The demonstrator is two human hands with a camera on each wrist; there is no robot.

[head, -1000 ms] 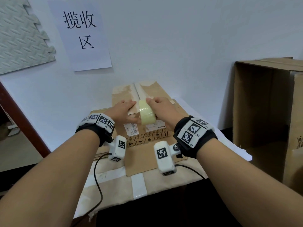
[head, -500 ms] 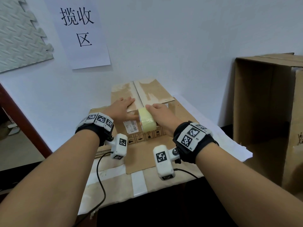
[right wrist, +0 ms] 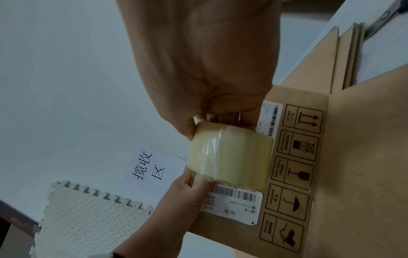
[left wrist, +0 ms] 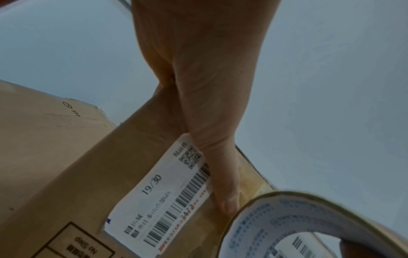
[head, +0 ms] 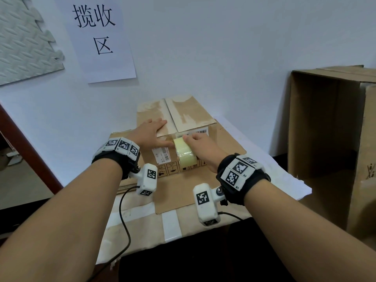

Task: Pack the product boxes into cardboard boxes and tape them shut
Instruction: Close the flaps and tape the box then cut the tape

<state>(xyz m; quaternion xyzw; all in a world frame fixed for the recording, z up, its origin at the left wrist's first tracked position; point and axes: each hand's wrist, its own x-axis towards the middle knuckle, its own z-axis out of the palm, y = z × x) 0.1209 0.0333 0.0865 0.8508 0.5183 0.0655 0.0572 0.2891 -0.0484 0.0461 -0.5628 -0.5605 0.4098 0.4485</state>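
Observation:
A closed cardboard box (head: 191, 117) stands on the table against the wall, its two top flaps meeting in a seam. My left hand (head: 151, 132) lies flat on the left flap, fingers straight. Its thumb (left wrist: 220, 174) presses down the front face beside a white barcode label (left wrist: 167, 200). My right hand (head: 201, 145) grips a roll of clear yellowish tape (head: 185, 153) and holds it against the box's front face, just under the top edge. The right wrist view shows the tape roll (right wrist: 229, 157) over the handling symbols printed on the box. What is inside the box is hidden.
A tall open cardboard carton (head: 325, 139) stands at the right, beyond the table's edge. A flat cardboard sheet (head: 183, 196) lies under the box. A black cable (head: 122, 216) runs off the table's front left. A paper sign (head: 99, 37) and a foam mat (head: 24, 41) hang on the wall.
My right hand has drawn the tape roll toward me, from the top seam over the front edge and onto the front face. My left hand has stayed on the left flap.

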